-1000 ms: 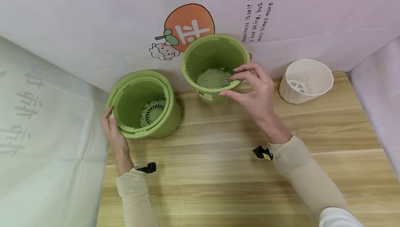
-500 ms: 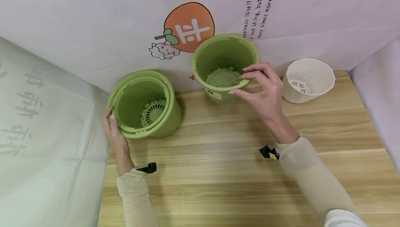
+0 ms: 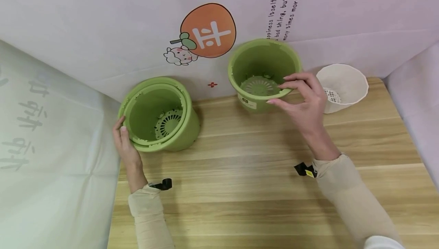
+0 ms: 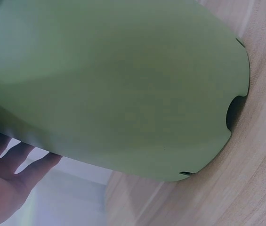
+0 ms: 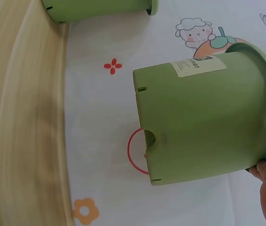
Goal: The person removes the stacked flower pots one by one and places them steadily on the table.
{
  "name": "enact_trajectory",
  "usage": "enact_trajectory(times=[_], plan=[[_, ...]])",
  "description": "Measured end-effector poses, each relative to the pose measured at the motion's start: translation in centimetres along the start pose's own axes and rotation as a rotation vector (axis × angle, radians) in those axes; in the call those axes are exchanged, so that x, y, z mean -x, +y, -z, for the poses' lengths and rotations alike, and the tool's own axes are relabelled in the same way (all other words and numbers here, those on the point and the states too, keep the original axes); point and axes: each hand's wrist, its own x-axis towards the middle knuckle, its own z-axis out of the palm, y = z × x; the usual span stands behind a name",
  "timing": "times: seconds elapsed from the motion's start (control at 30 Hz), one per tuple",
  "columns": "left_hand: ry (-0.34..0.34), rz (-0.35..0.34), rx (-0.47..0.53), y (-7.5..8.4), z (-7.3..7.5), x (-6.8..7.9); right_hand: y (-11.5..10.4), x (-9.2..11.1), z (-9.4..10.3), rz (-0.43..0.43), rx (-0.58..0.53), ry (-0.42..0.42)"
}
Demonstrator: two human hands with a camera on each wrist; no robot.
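Right hand (image 3: 306, 104) pinches green pot (image 3: 262, 64) | left hand (image 3: 125, 146), fingers extended, touches nested pots (image 3: 147, 113) | white pot (image 3: 346, 83) part-hidden

Right grip (image 3: 306, 103) pinches; left grip (image 3: 126, 146) seems loosely extended.

Left hand (image 3: 127, 150): bare. Right hand (image 3: 308, 108): bare. Left sleeve (image 3: 151, 222): beige, thin, close-fitting, lightly creased, with a fold line just above the wrist. Right sleeve (image 3: 351, 199): matching beige, wrinkled, gathered at the wrist. White garment (image 3: 382, 243): a portion at the right sleeve's upper end. Left wrist device (image 3: 166, 184): small, black, blocky-ended. Right wrist device (image 3: 301, 169): black, angular, bearing a small yellow label (image 3: 309, 173), print illegible.
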Motion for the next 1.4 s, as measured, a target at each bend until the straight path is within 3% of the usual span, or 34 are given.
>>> enact_trajectory(times=[0.4,0.73,1.27,1.4], plan=[[0.011,0.001,0.003,-0.1,-0.3,0.1,4.2,0.9,1.9,-0.013,-0.017,-0.011],[0.021,0.006,0.004,-0.1,-0.5,0.3,5.9,1.2,3.5,-0.001,0.064,-0.035],[0.028,0.023,-0.016,-0.1,-0.4,0.2,8.4,2.2,4.9,0.012,0.088,-0.045],[0.029,0.031,-0.015,1.1,-0.8,0.8,8.8,2.5,5.2,0.017,0.118,-0.064]])
